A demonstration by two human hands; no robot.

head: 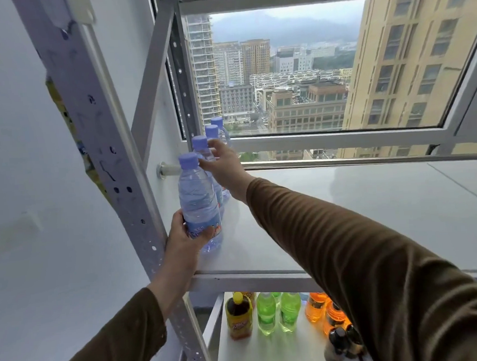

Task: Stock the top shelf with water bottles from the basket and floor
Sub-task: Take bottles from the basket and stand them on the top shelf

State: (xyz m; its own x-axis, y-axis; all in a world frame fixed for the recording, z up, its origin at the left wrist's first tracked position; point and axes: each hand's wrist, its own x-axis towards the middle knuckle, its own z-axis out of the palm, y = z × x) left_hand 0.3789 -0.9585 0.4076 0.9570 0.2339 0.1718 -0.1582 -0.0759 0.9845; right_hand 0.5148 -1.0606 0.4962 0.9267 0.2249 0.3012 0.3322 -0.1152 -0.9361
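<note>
Head cam: left hand (183, 239) wrapped around the nearest water bottle (198, 202) at the top shelf (345, 215)'s near-left corner, right hand (225, 167) gripping the second bottle (202, 149) behind it. Two more bottles (214, 130) stand farther back.

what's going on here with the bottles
A person is lining up water bottles along the left edge of the top shelf. The left hand grips the nearest bottle low on its label; the right hand holds the second bottle near its neck. Two more bottles stand behind.
</note>
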